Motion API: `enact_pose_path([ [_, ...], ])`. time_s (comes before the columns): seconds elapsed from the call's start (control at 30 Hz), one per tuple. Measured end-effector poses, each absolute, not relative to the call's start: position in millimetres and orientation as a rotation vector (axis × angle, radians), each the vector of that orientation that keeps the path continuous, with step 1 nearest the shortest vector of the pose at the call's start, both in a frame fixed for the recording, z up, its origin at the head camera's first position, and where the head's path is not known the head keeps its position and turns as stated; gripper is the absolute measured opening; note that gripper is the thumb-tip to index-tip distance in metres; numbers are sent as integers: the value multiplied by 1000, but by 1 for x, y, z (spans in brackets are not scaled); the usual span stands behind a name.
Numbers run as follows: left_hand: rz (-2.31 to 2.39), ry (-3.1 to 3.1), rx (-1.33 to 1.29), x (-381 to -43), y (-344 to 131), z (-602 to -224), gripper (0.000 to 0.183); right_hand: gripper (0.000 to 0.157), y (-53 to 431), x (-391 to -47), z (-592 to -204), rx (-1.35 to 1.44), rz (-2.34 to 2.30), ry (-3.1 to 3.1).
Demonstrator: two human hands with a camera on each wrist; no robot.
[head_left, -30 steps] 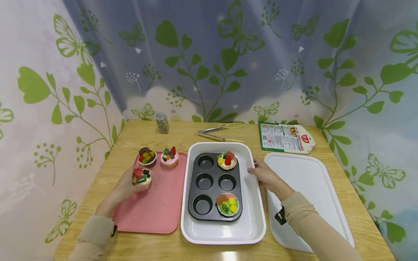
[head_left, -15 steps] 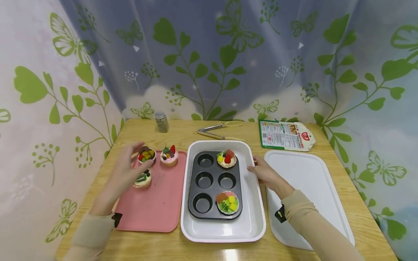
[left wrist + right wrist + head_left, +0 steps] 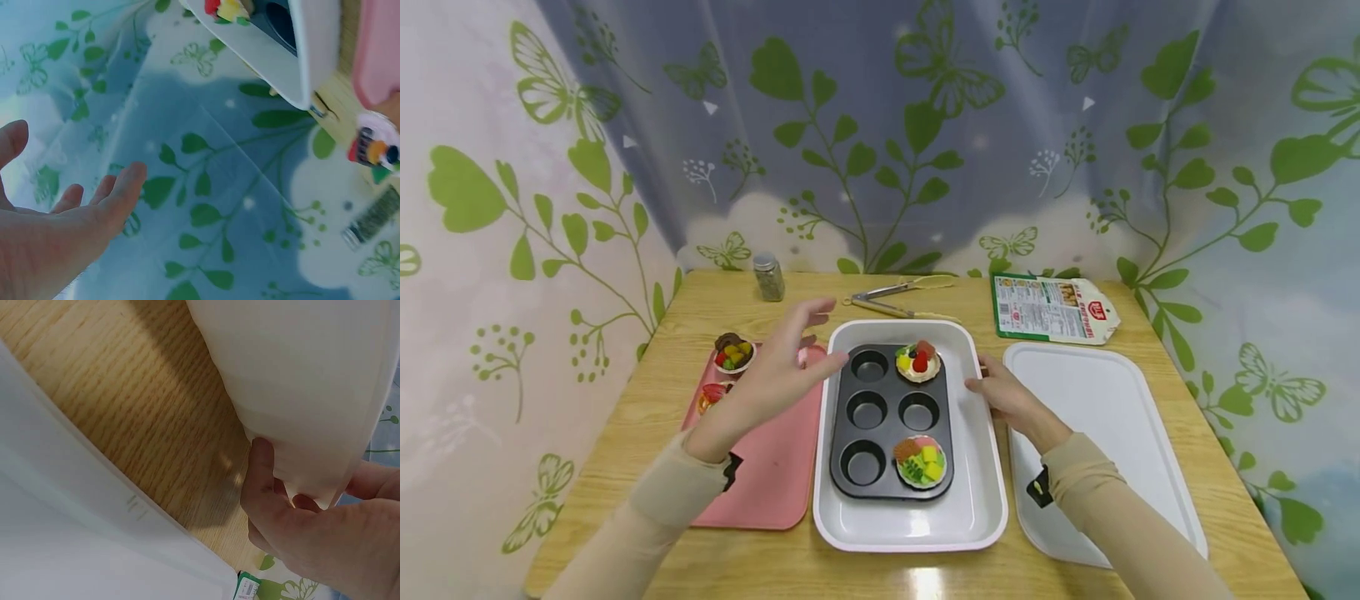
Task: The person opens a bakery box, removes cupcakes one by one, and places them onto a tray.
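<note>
My left hand (image 3: 778,379) is raised over the right side of the pink tray (image 3: 775,483), fingers apart and holding nothing. In the left wrist view, that hand (image 3: 69,234) shows thumb and fingers spread. Beneath and behind it are a chocolate fruit cupcake (image 3: 733,354), a strawberry-topped tart (image 3: 711,394), partly covered, and a pink-cream cupcake (image 3: 378,144), mostly hidden in the head view. My right hand (image 3: 1015,404) grips the right wall of a deep white pan (image 3: 917,533), thumb over the rim and fingers outside. Inside the pan lies a dark muffin tin (image 3: 891,421) bearing two fruit tarts (image 3: 917,362).
A white lid-like tray (image 3: 1105,450) lies to the right of the pan. Along the back of the wooden table are a spice jar (image 3: 768,277), tongs (image 3: 898,298) and a green-and-white food packet (image 3: 1052,308). A patterned curtain (image 3: 865,150) surrounds the table.
My left hand has let go of the strawberry-topped tart on the pink tray, lifted, and moved right towards the pan. The right hand keeps its hold on the pan.
</note>
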State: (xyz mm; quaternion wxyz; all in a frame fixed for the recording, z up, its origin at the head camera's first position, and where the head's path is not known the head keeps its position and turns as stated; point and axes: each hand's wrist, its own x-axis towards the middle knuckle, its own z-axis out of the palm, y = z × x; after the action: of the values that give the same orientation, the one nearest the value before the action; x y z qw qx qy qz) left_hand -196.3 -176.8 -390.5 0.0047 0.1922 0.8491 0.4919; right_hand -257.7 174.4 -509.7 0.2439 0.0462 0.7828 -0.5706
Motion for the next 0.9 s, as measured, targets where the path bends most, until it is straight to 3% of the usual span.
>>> enact_pose_path([
  [0.2, 1411, 2603, 699, -199, -152, -394, 77, 61, 176, -258, -510, 131, -1559, 2134],
  [0.9, 975, 2478, 809, -196, -79, -462, 98, 60, 174, -257, -509, 151, -1548, 2144],
])
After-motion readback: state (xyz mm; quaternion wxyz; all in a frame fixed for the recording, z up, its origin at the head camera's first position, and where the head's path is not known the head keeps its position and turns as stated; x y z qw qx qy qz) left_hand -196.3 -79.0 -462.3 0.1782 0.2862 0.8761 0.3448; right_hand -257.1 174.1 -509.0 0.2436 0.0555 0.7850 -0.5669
